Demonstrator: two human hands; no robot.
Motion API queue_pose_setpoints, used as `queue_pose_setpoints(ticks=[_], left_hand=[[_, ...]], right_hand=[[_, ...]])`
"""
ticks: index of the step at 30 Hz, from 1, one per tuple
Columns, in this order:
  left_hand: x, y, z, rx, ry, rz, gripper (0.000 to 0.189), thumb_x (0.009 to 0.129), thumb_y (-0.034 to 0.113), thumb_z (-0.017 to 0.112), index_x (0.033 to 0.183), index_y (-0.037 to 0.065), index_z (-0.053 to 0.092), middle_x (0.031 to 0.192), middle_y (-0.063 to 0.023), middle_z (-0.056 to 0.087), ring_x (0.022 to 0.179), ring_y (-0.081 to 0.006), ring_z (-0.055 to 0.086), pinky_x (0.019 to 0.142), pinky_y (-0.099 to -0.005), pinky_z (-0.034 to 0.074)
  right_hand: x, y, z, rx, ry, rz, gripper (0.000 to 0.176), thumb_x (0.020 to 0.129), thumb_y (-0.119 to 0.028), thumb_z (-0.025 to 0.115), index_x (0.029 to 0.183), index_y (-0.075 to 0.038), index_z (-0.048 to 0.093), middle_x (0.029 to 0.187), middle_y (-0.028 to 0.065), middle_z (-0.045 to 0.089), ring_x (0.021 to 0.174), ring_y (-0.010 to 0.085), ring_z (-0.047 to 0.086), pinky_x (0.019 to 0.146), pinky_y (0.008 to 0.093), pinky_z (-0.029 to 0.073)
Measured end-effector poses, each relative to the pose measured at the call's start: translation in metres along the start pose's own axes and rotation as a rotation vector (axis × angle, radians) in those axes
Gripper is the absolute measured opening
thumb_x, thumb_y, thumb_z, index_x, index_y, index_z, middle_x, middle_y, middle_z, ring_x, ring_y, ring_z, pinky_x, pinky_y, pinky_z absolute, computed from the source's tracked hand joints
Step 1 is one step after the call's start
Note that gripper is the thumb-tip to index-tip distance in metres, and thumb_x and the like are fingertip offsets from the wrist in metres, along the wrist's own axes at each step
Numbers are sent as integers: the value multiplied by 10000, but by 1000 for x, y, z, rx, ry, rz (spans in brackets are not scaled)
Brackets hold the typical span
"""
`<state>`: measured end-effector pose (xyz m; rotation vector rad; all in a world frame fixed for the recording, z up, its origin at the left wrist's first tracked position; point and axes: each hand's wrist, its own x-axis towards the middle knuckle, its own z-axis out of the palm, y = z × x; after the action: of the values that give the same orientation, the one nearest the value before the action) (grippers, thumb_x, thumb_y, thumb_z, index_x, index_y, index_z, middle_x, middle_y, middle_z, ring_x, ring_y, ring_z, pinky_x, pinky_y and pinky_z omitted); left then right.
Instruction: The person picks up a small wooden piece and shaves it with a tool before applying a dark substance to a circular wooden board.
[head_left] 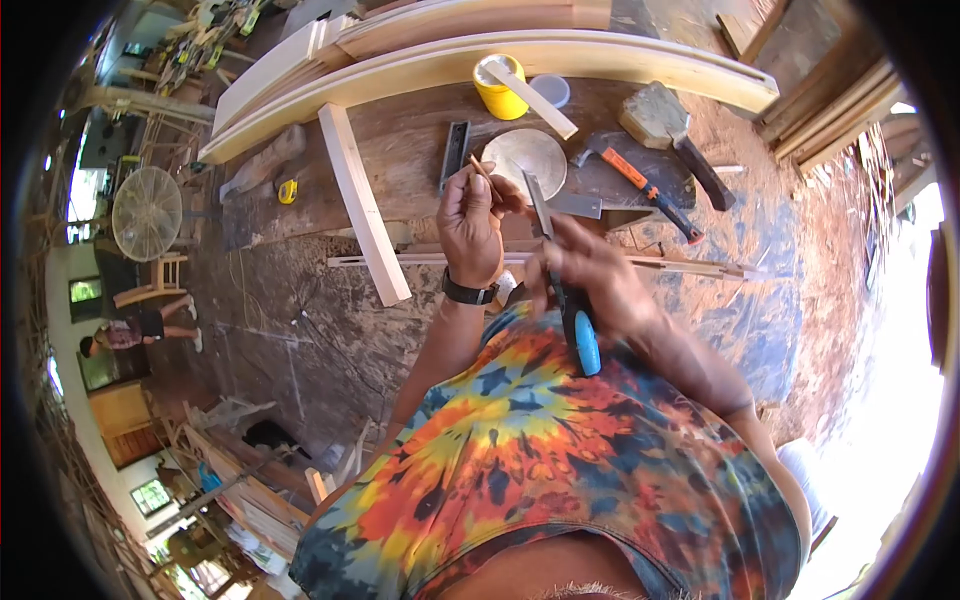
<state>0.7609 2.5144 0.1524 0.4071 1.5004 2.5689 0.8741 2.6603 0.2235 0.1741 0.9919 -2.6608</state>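
My left hand point(470, 222), with a black watch on its wrist, is raised over the workbench and pinches a short pencil point(482, 168) that points away from me. My right hand point(592, 280) is blurred and grips a utility knife point(570, 305) with a black and blue handle; its blade end reaches up toward the pencil. Both hands hover close together above my tie-dye shirt, in front of a round disc point(528, 152) on the dark workbench point(400, 150).
On the bench lie a yellow can point(497, 92) with a stick across it, a hatchet point(645, 185) with an orange handle, a mallet point(672, 128), a metal square point(455, 150) and a pale wood strip point(362, 205). Curved planks point(560, 55) lie behind. A person point(140, 327) walks far left near a fan point(147, 212).
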Motion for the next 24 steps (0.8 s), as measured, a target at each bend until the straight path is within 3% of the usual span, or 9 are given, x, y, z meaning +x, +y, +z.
queue_pose_setpoints(ticks=[5, 8, 10, 12, 14, 16, 20, 22, 24], left_hand=[[-4, 9, -42, 122, 256, -94, 240, 1089, 221, 538, 1261, 57, 570, 895, -71, 680, 729, -179, 681, 641, -312, 585], [-17, 23, -69, 234, 324, -112, 386, 1080, 174, 546, 1443, 50, 503, 875, -57, 662, 713, -143, 656, 643, -276, 569], [-28, 35, -83, 278, 341, -139, 444, 1079, 151, 536, 1503, 53, 444, 877, -56, 662, 710, -133, 648, 645, -273, 564], [-42, 42, -101, 328, 349, -176, 509, 1078, 128, 526, 1562, 55, 386, 879, -55, 662, 708, -124, 640, 646, -269, 558], [-56, 45, -123, 397, 284, -281, 579, 1075, 94, 501, 1613, 61, 289, 891, -59, 671, 707, -114, 631, 646, -267, 552], [-67, 49, -136, 370, 327, -333, 539, 1066, 75, 498, 1580, 34, 341, 899, -69, 678, 718, -123, 651, 649, -267, 560], [-89, 48, -163, 252, 467, -386, 429, 1045, 55, 513, 1464, -20, 461, 922, -97, 697, 757, -142, 696, 652, -268, 578], [-92, 50, -180, 264, 482, -425, 432, 1035, 41, 530, 1457, -31, 468, 946, -93, 692, 760, -141, 697, 638, -265, 577], [-90, 56, -193, 301, 501, -458, 423, 1020, 25, 559, 1436, -22, 498, 978, -92, 664, 780, -148, 702, 623, -273, 579]], right_hand=[[-7, 33, -22, -142, 272, 284, 705, 945, -80, 701, 1550, -20, 343, 924, 64, 589, 653, 170, 632, 587, 319, 544], [49, 54, -48, -268, 270, 394, 671, 929, -59, 692, 1528, -35, 390, 906, 59, 601, 633, 160, 621, 566, 327, 537], [106, 75, -60, -596, 199, 328, 677, 881, -57, 705, 1498, -15, 431, 862, 71, 617, 625, 167, 625, 575, 331, 538], [174, 81, -52, -1061, 135, 156, 588, 848, -108, 708, 1403, -14, 538, 929, 158, 679, 731, 254, 693, 662, 378, 569], [251, 122, -70, -1489, 229, -320, 571, 838, -181, 697, 1340, 47, 551, 990, 275, 719, 916, 408, 731, 820, 463, 585], [313, 120, -42, -1461, 373, 81, 451, 869, -199, 631, 1257, 31, 606, 1157, 357, 669, 1115, 465, 664, 963, 490, 542], [419, 168, -68, -1599, 389, 94, 377, 889, -162, 576, 1225, 1, 626, 1226, 366, 627, 1180, 471, 631, 1000, 493, 528], [449, 185, -75, -1651, 481, -55, 417, 866, -133, 552, 1231, 61, 606, 1186, 369, 641, 1168, 500, 616, 1006, 540, 500], [461, 190, -73, -1679, 496, -127, 412, 870, -159, 577, 1227, 45, 617, 1219, 354, 630, 1200, 494, 592, 1027, 545, 481]])
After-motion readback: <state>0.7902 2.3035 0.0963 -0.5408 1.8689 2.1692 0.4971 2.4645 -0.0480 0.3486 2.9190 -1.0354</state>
